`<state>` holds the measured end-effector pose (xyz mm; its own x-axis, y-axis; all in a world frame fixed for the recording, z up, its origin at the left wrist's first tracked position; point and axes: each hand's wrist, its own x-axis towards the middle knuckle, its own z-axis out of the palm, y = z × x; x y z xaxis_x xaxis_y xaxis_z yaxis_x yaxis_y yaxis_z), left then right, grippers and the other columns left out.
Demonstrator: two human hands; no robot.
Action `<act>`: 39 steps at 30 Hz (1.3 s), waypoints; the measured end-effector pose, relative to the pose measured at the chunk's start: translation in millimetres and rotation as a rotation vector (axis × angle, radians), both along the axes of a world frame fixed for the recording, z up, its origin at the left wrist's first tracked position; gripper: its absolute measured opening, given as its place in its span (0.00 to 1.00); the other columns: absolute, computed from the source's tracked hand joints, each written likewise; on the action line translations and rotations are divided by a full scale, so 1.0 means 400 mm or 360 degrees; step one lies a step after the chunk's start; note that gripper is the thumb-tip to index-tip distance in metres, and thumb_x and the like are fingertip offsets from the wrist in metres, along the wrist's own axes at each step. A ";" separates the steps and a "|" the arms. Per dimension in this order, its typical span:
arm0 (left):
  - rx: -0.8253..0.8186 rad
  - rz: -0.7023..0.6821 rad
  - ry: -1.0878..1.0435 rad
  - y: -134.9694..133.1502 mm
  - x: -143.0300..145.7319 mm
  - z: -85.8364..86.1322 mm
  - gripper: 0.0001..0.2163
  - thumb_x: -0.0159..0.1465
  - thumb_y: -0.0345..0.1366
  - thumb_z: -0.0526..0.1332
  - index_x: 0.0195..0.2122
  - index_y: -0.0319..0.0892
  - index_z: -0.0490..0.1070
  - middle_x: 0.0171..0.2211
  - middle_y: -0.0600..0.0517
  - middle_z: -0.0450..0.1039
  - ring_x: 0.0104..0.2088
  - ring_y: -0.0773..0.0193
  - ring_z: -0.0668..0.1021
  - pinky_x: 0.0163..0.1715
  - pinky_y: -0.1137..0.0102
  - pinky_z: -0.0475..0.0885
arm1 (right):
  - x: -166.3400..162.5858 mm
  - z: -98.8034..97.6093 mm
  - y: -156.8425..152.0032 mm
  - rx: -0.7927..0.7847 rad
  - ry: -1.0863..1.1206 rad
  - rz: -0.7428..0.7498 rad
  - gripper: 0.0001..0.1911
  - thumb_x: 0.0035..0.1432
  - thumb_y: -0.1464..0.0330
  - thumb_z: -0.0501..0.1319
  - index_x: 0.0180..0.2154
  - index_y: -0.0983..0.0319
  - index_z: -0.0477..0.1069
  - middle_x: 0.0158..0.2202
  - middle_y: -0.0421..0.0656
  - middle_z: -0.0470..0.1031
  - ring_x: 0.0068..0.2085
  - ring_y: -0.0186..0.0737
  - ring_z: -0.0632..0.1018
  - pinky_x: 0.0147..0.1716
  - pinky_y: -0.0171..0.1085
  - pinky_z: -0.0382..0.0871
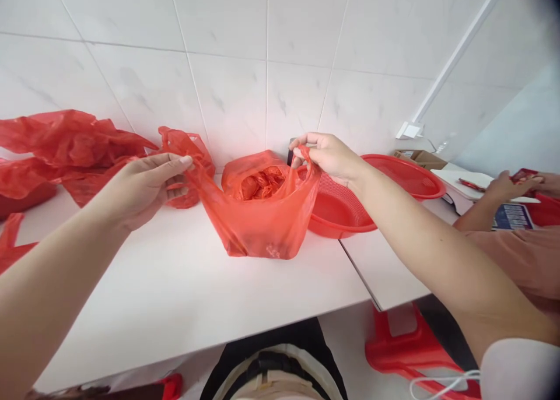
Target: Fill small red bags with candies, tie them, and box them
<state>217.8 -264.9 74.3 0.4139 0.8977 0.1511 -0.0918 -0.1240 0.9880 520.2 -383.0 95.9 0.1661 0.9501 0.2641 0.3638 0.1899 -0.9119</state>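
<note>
A thin red plastic bag (262,228) stands on the white table, stretched wide between my two hands. Its left handle is pinched in my left hand (160,175), between thumb and fingers. My right hand (321,155) grips the other handle, with a loop of plastic over the fingers. Behind the bag's front wall, crumpled red-orange plastic (262,183) shows in the opening; what else lies inside is hidden. Just right of the bag sits a red mesh basket (339,231), partly covered by my right wrist.
Piles of red plastic bags (74,146) lie along the wall at left. A second red basket (411,178), a cardboard box (422,158) and a white board (464,181) are at right, where another person's hands (510,187) hold something red. A red stool (406,347) stands below the table (210,306).
</note>
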 end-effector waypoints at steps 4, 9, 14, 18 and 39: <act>-0.0116 -0.0143 -0.0115 0.015 0.014 0.017 0.08 0.59 0.40 0.64 0.32 0.41 0.78 0.33 0.49 0.75 0.35 0.62 0.76 0.31 0.71 0.75 | 0.013 0.013 0.032 -0.0119 -0.0026 0.0209 0.07 0.57 0.69 0.64 0.38 0.63 0.70 0.30 0.43 0.77 0.26 0.31 0.74 0.23 0.29 0.66; -0.0054 -0.0503 -0.0210 0.033 0.034 0.016 0.10 0.64 0.43 0.60 0.43 0.47 0.75 0.46 0.48 0.76 0.48 0.55 0.76 0.41 0.63 0.76 | 0.016 0.037 0.087 -0.0284 0.0039 0.0439 0.10 0.54 0.69 0.66 0.36 0.62 0.66 0.27 0.40 0.76 0.28 0.32 0.75 0.26 0.30 0.68; 0.0054 -0.0753 0.0360 0.040 0.102 0.011 0.28 0.57 0.41 0.68 0.59 0.56 0.62 0.32 0.54 0.74 0.32 0.62 0.78 0.35 0.66 0.75 | -0.034 0.044 0.168 -0.0309 -0.0161 0.0654 0.14 0.52 0.64 0.67 0.36 0.61 0.66 0.26 0.38 0.75 0.27 0.32 0.74 0.27 0.32 0.67; 0.0167 -0.0958 0.0730 0.043 0.174 0.002 0.14 0.54 0.43 0.69 0.41 0.47 0.74 0.25 0.55 0.67 0.26 0.63 0.72 0.25 0.70 0.69 | -0.111 0.042 0.225 -0.0125 -0.0500 0.0561 0.13 0.50 0.63 0.67 0.35 0.60 0.66 0.28 0.36 0.73 0.26 0.31 0.72 0.23 0.30 0.64; 0.0256 -0.0993 0.0631 0.110 0.126 -0.006 0.07 0.61 0.39 0.61 0.28 0.44 0.76 0.25 0.52 0.72 0.29 0.62 0.75 0.32 0.67 0.71 | -0.222 -0.064 0.086 0.0318 -0.0226 0.0178 0.04 0.61 0.64 0.60 0.38 0.55 0.69 0.38 0.38 0.74 0.41 0.36 0.75 0.42 0.37 0.69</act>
<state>268.2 -221.0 72.0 0.8886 0.4586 -0.0054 0.1664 -0.3113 0.9357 431.3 -348.5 70.4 0.0107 0.8871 0.4615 0.4522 0.4073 -0.7935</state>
